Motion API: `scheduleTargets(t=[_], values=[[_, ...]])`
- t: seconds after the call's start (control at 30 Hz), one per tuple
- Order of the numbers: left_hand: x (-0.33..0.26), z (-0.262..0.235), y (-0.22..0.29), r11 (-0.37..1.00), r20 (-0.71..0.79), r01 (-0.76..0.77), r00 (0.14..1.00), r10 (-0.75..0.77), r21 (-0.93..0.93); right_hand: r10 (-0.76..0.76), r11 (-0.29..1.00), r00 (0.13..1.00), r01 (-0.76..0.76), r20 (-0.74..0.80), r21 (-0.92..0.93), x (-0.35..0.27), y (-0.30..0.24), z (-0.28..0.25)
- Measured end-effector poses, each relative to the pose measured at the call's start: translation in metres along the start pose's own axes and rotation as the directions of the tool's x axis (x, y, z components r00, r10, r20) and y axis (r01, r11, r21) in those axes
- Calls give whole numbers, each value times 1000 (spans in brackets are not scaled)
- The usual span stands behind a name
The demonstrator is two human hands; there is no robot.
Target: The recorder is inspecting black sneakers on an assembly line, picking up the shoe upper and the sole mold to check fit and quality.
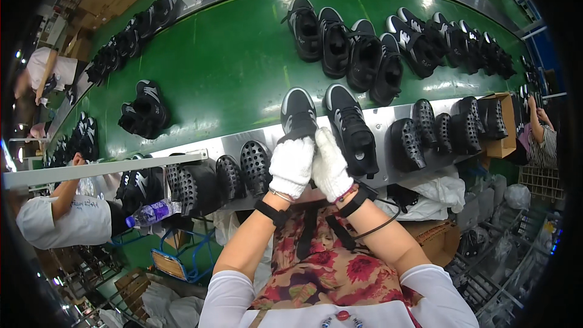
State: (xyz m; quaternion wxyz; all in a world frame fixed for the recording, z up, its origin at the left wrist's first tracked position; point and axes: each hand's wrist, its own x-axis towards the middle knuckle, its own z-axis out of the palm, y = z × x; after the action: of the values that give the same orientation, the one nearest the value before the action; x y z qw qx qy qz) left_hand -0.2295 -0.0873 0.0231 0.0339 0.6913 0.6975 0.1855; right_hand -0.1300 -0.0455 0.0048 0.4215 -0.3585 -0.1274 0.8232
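Note:
A black sneaker (299,111) with a grey-white toe edge lies toe-away on the metal edge of the bench in front of me. My left hand (291,169), in a white knit glove, covers its rear part with the fingers closed round it. Against the same shoe's right side presses my right hand (331,167), gloved alike, its fingers together. Both hands hide the heel and opening. Just to the right stands a second black sneaker (352,130), laced, with its toe pointing away; neither hand holds it.
Black perforated shoe lasts (255,164) line the near edge left of me, and more perforated lasts (405,143) stand to the right. Several black sneakers (334,42) rest on the green conveyor (225,54). A metal bar (109,170) juts in from the left, above a purple-labelled bottle (152,212). Other people work at both sides.

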Motion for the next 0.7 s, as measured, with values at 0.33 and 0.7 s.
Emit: scheduleTargets(t=[0.33,0.7], values=[[-27,5,6,952,-251,206,932,-262,-228,-371,-81,835,407,407,-910,13,-38,-16],[2,-9,-5,655,364,751,590,-721,81,-185,-136,883,411,431,-901,27,-41,-19]])
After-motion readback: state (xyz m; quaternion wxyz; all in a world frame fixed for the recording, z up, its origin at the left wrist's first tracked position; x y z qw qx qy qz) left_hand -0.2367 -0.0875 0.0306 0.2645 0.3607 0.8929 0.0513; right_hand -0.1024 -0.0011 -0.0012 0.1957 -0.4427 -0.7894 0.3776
